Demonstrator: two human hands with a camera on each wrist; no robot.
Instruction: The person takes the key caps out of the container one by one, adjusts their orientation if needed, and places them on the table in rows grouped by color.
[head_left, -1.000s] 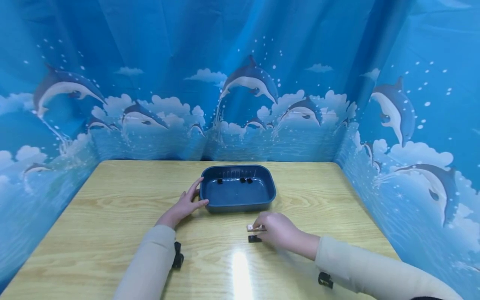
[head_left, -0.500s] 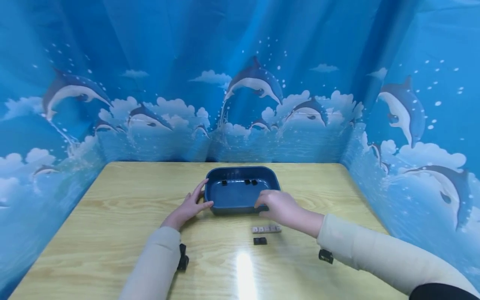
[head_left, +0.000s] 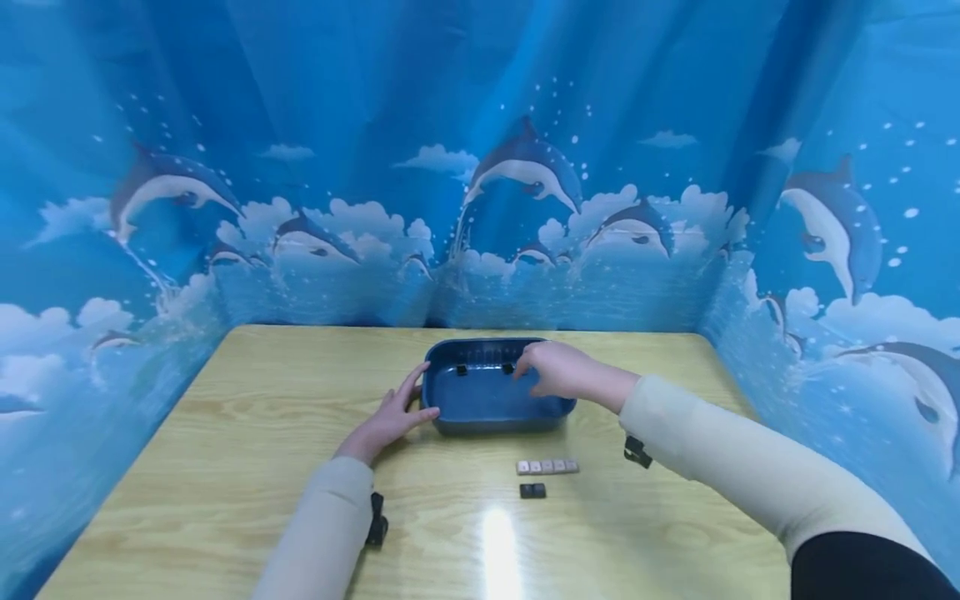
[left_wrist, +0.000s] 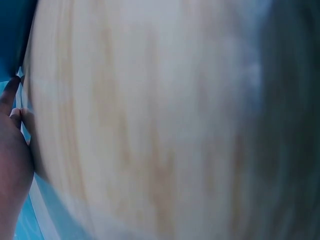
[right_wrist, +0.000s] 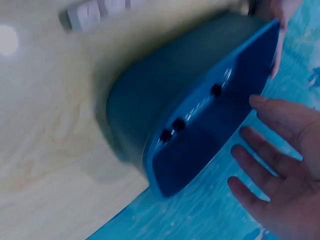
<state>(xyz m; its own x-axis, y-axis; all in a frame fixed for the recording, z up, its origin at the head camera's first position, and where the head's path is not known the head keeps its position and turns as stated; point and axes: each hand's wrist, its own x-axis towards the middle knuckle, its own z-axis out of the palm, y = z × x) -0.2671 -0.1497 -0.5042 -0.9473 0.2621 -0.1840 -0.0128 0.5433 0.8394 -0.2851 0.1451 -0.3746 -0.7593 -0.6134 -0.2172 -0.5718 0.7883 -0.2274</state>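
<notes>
A dark blue plastic bin (head_left: 491, 404) stands at the back middle of the table, with small black keycap-like blocks (head_left: 461, 370) along its far inner side. Spread fingers of my left hand (head_left: 386, 421) touch the bin's left end; in the left wrist view that hand (left_wrist: 12, 155) shows only at the edge. Over the bin's right part is my right hand (head_left: 558, 369), reaching inside. The right wrist view shows this hand (right_wrist: 282, 160) with fingers apart and nothing between them. Three black blocks (right_wrist: 178, 124) lie inside the bin there.
In front of the bin, several small white keycap-like blocks (head_left: 547, 467) form a row. Nearer me, two black blocks (head_left: 532, 491) sit side by side on the wooden table (head_left: 240, 467). A blue dolphin-print curtain (head_left: 360, 208) hangs around the back and sides.
My right hand has gone from the blocks on the table forward into the bin, uncovering the white row and black pair. The left hand stays at the bin's left end.
</notes>
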